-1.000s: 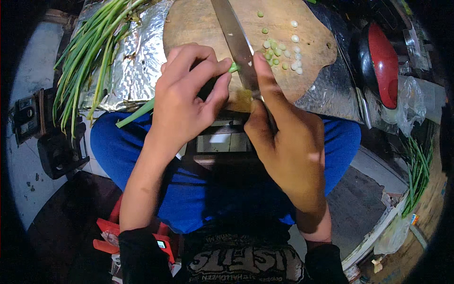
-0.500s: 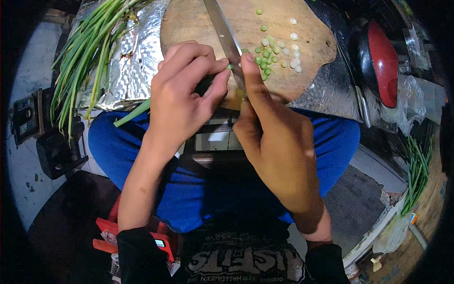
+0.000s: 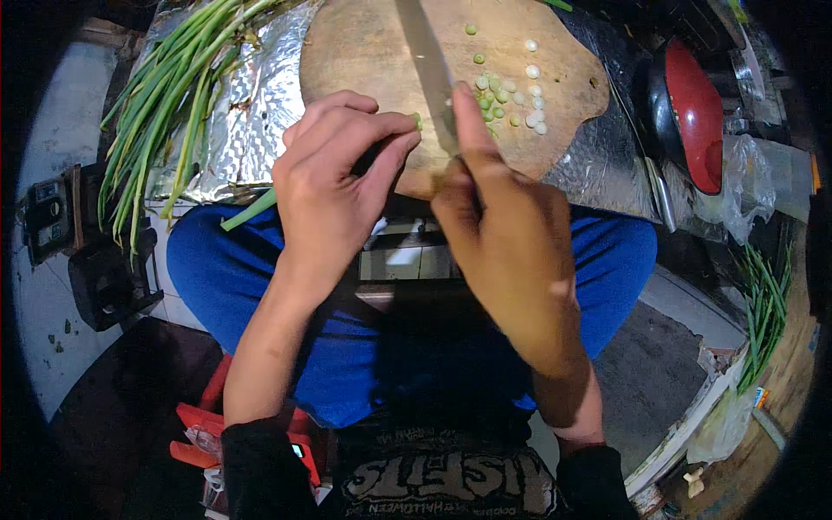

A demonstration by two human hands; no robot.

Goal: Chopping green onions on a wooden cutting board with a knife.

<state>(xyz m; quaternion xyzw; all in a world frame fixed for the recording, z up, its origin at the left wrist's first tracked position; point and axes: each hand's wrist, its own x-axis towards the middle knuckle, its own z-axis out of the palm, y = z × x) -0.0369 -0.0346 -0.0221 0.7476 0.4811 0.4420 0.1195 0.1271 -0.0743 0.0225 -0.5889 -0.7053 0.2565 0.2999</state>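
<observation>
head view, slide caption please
The left hand holds a green stalk and the right hand a knife over a wooden board with cut slices.

The knife [image 3: 426, 69] has a smooth metal blade with a soft sheen, and the chopping board [image 3: 360, 52] is matt, worn wood; the silver foil-like sheet [image 3: 253, 108] is crinkled and brightly reflective. The blue trousers [image 3: 212, 273] and black shirt [image 3: 451, 485] are matt cloth. Smooth gloss covers the red-and-black vessel [image 3: 693, 117], while the clear plastic bag [image 3: 750, 178] is wrinkled and shiny.

Large pale lettering [image 3: 451, 478], with smaller lines above and below, marks the black shirt [image 3: 485, 438].
</observation>
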